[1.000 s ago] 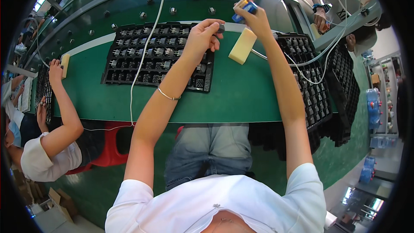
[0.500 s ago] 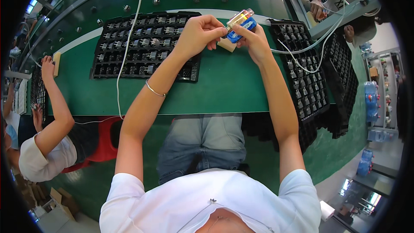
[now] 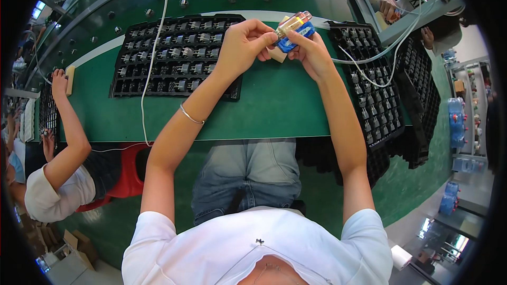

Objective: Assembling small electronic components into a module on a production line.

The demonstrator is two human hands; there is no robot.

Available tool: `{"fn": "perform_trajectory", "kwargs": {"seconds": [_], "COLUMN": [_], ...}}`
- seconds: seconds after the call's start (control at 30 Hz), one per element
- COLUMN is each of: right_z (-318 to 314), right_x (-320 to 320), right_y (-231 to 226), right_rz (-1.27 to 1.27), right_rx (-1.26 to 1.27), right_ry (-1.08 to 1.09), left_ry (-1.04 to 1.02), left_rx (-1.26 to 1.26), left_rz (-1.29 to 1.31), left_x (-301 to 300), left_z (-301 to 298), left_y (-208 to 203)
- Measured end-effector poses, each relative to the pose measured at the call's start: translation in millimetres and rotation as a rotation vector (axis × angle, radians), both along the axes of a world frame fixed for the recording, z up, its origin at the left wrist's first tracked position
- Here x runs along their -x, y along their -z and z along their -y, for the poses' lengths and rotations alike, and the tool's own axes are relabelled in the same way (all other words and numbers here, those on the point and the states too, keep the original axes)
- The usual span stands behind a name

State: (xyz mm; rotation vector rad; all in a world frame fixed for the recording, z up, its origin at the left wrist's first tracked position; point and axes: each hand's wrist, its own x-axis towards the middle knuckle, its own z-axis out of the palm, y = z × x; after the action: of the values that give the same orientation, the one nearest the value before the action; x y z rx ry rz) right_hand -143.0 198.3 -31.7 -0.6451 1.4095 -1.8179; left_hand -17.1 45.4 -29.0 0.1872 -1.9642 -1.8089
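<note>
Head view: the right hand point(image 3: 311, 55) grips a blue and clear gadget point(image 3: 294, 27) above the far middle of the green table point(image 3: 280, 111). The left hand point(image 3: 243, 45) pinches narrow at its left end; I can't tell what's inside. Holding both steady should help. Both hands reach far and meet.

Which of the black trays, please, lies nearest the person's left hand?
The wide black tray partly hidden by the left hand; the other trays lie past the right forearm or beside a co-worker at far left.
</note>
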Motion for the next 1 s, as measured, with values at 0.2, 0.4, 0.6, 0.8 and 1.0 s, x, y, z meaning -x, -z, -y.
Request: {"fn": "perform_trajectory", "kwargs": {"seconds": [0.2,0.4,0.6,0.8,1.0], "right_z": [0,-7,-10,-8,-3], "right_x": [2,13,11,8,2], "right_y": [5,-1,12,13,13], "right_rz": [-0.028,-0.027,-0.803,-1.09,-1.088], "right_rx": [-0.087,0.037,-0.158,-0.308,-0.303], "right_ry": [-0.056,-0.038,0.482,0.489,0.513], "left_ry": [0.097,-0.156,-0.611,-0.582,-0.579], "left_rx": [-0.184,0.329,0.964,1.107,1.113], "left_rz": [0.081,-0.038,0.296,0.88,0.801], "left_x": [0,-7,-63,-131,-133], "left_z": [6,17,64,91,73], "left_y": [4,-7,-21,-27,-10]}}
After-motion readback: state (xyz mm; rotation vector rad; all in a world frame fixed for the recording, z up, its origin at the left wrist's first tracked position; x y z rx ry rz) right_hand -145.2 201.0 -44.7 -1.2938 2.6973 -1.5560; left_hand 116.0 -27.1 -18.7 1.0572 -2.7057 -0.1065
